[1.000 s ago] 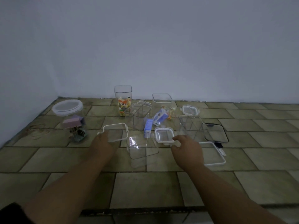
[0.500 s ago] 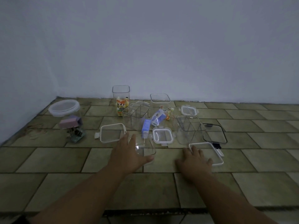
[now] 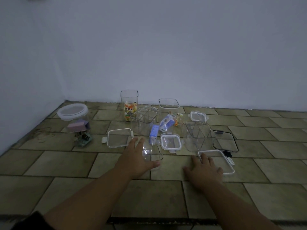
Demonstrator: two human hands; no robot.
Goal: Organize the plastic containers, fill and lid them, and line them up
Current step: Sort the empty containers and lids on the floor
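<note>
Head: left hand (image 3: 135, 161) around container (image 3: 153, 154)

A bare room, likely a home; tiled floor (image 3: 66, 160) meets plain painted wall (image 3: 166, 47).

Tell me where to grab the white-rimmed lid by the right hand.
Pinch the white-rimmed lid by its near-left rim from the near side with the right hand, whose fingers lie at that corner. Flat on the tiles, it likely offers only its raised rim. The left hand grips the small clear container.
</note>
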